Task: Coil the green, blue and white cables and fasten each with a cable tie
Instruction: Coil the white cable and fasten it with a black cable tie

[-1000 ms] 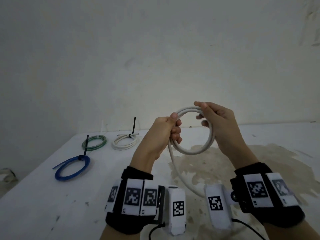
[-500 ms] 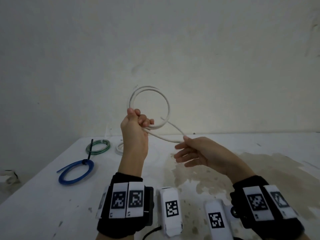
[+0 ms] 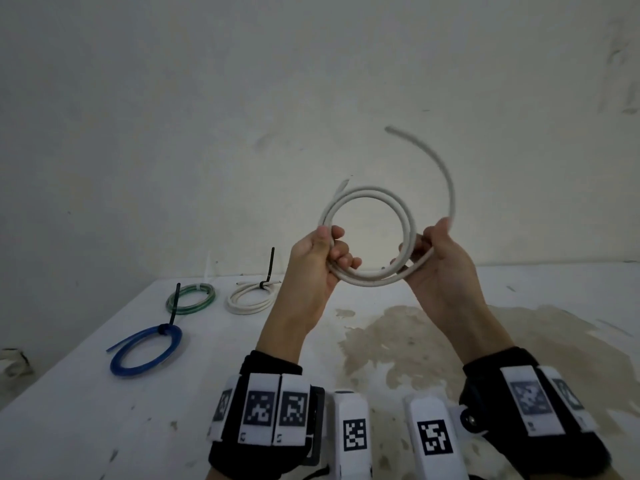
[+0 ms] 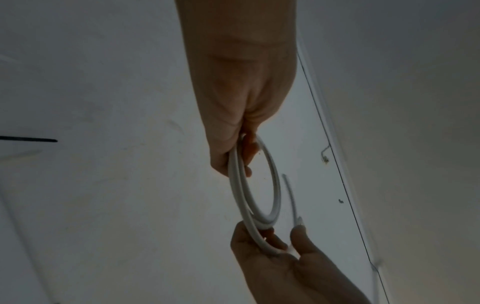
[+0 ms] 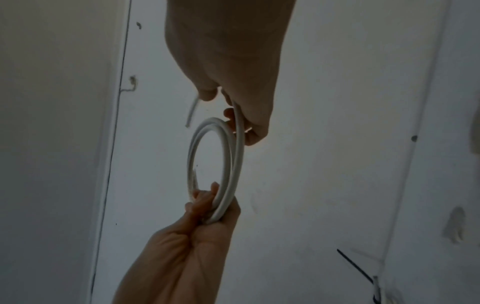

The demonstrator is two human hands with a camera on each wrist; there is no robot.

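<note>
A white cable [image 3: 370, 194] is wound into a coil of about two turns and held upright above the table. My left hand [image 3: 325, 251] grips the coil's left side, its fingers curled through the ring. My right hand [image 3: 433, 251] grips the right side and the cable's free end [image 3: 446, 174], which arcs up and over to the left. Both wrist views show the coil [image 4: 259, 197] [image 5: 221, 160] edge-on between my left hand [image 4: 241, 156] [image 5: 210, 205] and my right hand [image 4: 275, 240] [image 5: 239, 115]. No tie is on this coil.
On the white table [image 3: 104, 410] lie three tied coils at the left: a blue one [image 3: 145, 351], a green one [image 3: 190, 299] and a white one [image 3: 249, 299], each with a black cable tie sticking up. A brown stain [image 3: 433, 341] covers the table's middle right. A pale wall stands behind.
My left hand has come down and right with the coil. My right hand, open and below the coil before, has risen and now grips the coil's right side; the free end now swings upward.
</note>
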